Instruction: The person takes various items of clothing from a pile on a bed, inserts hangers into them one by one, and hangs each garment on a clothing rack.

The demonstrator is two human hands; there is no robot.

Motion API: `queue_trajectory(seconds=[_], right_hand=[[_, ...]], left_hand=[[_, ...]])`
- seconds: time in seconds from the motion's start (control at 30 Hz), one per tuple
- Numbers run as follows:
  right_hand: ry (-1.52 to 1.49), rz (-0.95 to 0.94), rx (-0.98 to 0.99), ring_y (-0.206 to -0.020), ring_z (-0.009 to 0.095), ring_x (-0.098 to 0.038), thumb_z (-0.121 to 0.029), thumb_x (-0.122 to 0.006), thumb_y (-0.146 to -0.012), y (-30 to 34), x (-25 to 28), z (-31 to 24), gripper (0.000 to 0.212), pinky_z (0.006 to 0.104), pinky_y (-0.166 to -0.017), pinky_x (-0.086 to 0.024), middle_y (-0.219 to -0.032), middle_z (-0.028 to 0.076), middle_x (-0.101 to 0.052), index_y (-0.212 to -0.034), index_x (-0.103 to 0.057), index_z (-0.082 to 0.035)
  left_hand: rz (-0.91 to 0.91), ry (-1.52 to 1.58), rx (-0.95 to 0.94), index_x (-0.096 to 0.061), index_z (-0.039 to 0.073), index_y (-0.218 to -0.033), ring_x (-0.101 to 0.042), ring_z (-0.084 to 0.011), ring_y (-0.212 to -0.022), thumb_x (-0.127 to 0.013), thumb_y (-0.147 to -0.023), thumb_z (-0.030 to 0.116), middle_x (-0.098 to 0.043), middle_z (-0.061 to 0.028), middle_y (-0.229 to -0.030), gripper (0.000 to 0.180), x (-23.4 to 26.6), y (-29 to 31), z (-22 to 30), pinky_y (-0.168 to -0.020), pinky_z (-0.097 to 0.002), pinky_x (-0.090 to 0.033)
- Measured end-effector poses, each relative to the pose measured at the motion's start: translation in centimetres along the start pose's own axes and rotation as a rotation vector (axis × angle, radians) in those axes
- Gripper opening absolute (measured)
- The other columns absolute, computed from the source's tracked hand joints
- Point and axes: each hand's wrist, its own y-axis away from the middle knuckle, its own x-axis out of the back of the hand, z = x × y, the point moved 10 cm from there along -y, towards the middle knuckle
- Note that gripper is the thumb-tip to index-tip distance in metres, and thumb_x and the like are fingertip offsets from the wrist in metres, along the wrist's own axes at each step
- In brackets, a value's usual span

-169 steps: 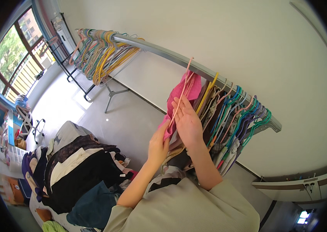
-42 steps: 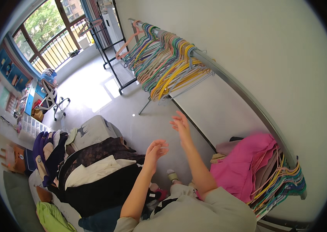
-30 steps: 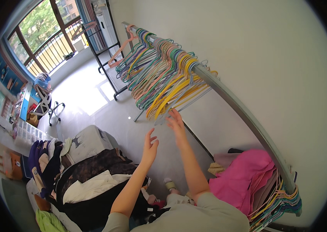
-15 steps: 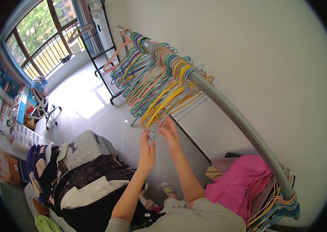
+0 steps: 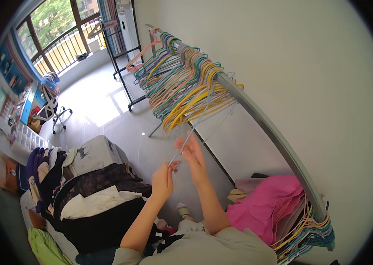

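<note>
My left hand [image 5: 163,181] pinches the lower end of a thin grey-blue clothes hanger [image 5: 176,158], which slants up toward the metal rail [image 5: 261,115]. Whether its hook still rests on the rail is hard to make out. Close beside the hanger, my right hand [image 5: 192,155] has its fingers stretched out and slightly blurred, not wrapped round anything. Beyond both hands, a dense row of coloured hangers [image 5: 173,84] fills the far part of the rail, with yellow ones [image 5: 186,115] nearest me.
Dark and white clothes [image 5: 102,207] lie heaped at my left, by a grey covered block [image 5: 96,150]. Pink cloth [image 5: 261,207] and more hangers [image 5: 312,234] are at the lower right. A black rack [image 5: 122,75] and an office chair [image 5: 52,104] stand farther back.
The grey-blue hanger has been drawn toward me, out from the row, in my left hand. My left hand came lower and nearer, while my right stays beside the hanger.
</note>
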Motion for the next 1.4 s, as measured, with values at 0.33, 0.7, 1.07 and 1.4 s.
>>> queue_trajectory(seconds=[0.33,0.7,1.07,1.4], right_hand=[[0.13,-0.048,0.017,-0.104,0.023,-0.055,-0.009,-0.043,-0.089,7.1,-1.5,-2.8,0.071,0.0335,-0.09,-0.04,-0.123,0.019,-0.049,-0.144,0.003,-0.007],[0.26,-0.113,-0.096,-0.084,0.013,-0.054,-0.007,-0.04,-0.09,15.1,-3.7,-4.4,0.053,0.0254,-0.076,-0.041,-0.105,0.01,-0.053,-0.14,-0.022,-0.005],[0.547,-0.238,-0.229,-0.055,0.002,-0.03,-0.016,-0.053,-0.09,24.8,-5.5,0.1,0.017,0.0199,-0.05,-0.024,-0.061,-0.008,-0.036,-0.101,-0.06,-0.005],[0.868,-0.593,-0.019,-0.053,0.012,-0.037,-0.02,-0.061,-0.084,32.9,-12.5,3.4,0.023,0.029,-0.048,-0.027,-0.053,0.005,-0.044,-0.068,-0.065,-0.003]], left_hand=[[0.164,0.456,0.077,-0.04,0.002,-0.085,-0.064,-0.0274,-0.072,-0.028,-0.096,0.008,-0.065,-0.0189,-0.097,0.016,0.8,14.4,-1.7,-0.065,-0.0344,-0.048],[-0.231,0.069,0.078,-0.059,0.007,-0.1,-0.06,-0.0348,-0.078,-0.055,-0.086,0.022,-0.063,-0.0145,-0.089,0.022,-2.6,24.0,1.5,-0.065,-0.0384,-0.047],[0.386,-0.106,0.155,-0.059,0.005,-0.098,-0.054,-0.0293,-0.102,-0.058,-0.074,0.002,-0.06,-0.01,-0.108,0.024,5.8,31.2,4.4,-0.088,-0.0371,-0.042],[0.553,-0.487,0.193,-0.058,0.008,-0.101,-0.055,-0.0268,-0.101,-0.059,-0.074,0.011,-0.061,-0.0072,-0.1,0.027,11.5,40.2,6.5,-0.091,-0.0438,-0.039]])
